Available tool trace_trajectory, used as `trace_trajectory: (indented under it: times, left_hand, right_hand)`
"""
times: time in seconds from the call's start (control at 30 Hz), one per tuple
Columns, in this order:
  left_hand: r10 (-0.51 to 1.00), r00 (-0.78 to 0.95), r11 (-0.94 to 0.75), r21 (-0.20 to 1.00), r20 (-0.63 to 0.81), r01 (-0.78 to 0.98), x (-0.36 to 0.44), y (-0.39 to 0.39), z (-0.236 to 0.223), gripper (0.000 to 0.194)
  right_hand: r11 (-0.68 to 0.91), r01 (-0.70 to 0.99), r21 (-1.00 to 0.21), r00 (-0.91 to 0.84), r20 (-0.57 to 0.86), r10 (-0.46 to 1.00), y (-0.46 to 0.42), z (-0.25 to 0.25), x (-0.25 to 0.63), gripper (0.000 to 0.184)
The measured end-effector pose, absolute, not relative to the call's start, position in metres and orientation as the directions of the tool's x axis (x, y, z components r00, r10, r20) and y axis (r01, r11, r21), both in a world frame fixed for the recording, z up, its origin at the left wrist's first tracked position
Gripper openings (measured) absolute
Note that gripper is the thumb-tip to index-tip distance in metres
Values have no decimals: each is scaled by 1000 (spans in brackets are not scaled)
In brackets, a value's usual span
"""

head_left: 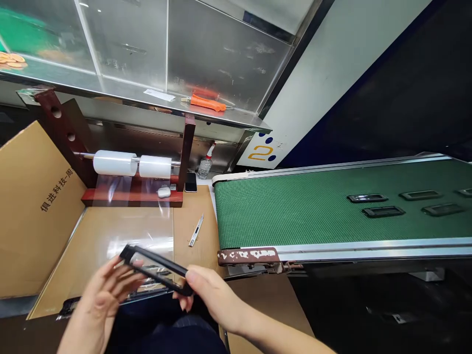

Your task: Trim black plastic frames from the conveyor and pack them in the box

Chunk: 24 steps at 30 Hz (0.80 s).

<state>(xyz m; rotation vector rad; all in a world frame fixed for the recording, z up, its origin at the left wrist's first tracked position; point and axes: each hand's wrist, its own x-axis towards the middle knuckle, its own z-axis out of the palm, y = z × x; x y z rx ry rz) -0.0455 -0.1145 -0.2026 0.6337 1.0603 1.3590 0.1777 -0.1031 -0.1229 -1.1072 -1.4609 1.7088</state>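
Head view | both hands are holding one black frame (157,268), left hand (101,295) and right hand (210,295) each grasping an end | four more frames (383,211) are waiting on the belt (280,211) | film rolls (131,164) are hanging over the desk (191,216)

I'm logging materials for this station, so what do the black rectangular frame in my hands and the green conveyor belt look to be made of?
The black rectangular frame, held between the left hand and right hand, looks like glossy moulded plastic: thin, dark edges with bright reflections. The green conveyor belt looks like matte textured rubber or PVC, judging by its fine, regular surface pattern; which one is unclear.
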Motion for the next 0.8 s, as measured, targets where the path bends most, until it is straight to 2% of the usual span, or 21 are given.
trace_trajectory:
  times: [0.07, 0.1, 0.17, 0.23, 0.27, 0.33, 0.4, 0.43, 0.5, 0.57, 0.63, 0.7, 0.8]
  left_hand:
    - [967, 3, 225, 843, -257, -489, -23, -114, -200, 84]
    - [962, 28, 250, 838, -270, -486, -12, -113, -200, 84]
    - [955, 49, 281, 840, -293, -464, 3, -112, -204, 76]
    - [944, 68, 320, 847, -322, -425, 9, -107, -212, 71]
    - [938, 67, 339, 853, -341, -397, 8, -103, -216, 69]
    - [923, 33, 367, 852, -383, -374, 3, -95, -223, 66]
    - [913, -9, 366, 831, -407, -419, -8, -88, -229, 62]
    - [911, -21, 358, 814, -412, -457, -14, -86, -230, 60]
    - [909, -41, 332, 779, -415, -532, -25, -82, -231, 58]
    - [910, -55, 305, 754, -410, -582, -34, -81, -229, 55]
    - [909, -51, 299, 730, -415, -614, -38, -81, -226, 53]
    - [903, -41, 309, 711, -429, -632, -40, -83, -223, 50]
    - [885, -64, 321, 703, -462, -634, -39, -85, -221, 47]
  right_hand:
    - [62, 287, -956, -371, -52, 927, -102, -142, 171, 38]
    - [207, 427, -880, -349, 50, 936, -100, -154, 167, 32]
    - [413, 641, -647, -360, 222, 906, -98, -179, 159, 26]
    - [489, 741, -459, -393, 294, 871, -95, -200, 152, 25]
    - [504, 761, -408, -410, 300, 861, -93, -208, 150, 26]
    - [531, 748, -397, -469, 249, 847, -87, -220, 149, 34]
    - [441, 736, -514, -459, 99, 883, -72, -227, 154, 47]
    - [330, 750, -574, -400, 5, 917, -61, -230, 159, 51]
    - [33, 792, -609, -170, -169, 971, -32, -240, 171, 43]
    - [-218, 809, -546, 82, -262, 962, 1, -254, 186, 36]
    - [-391, 791, -471, 257, -324, 910, 30, -270, 200, 33]
    - [-508, 751, -422, 366, -375, 852, 49, -283, 210, 30]
    - [-578, 708, -406, 422, -413, 807, 57, -294, 218, 27]
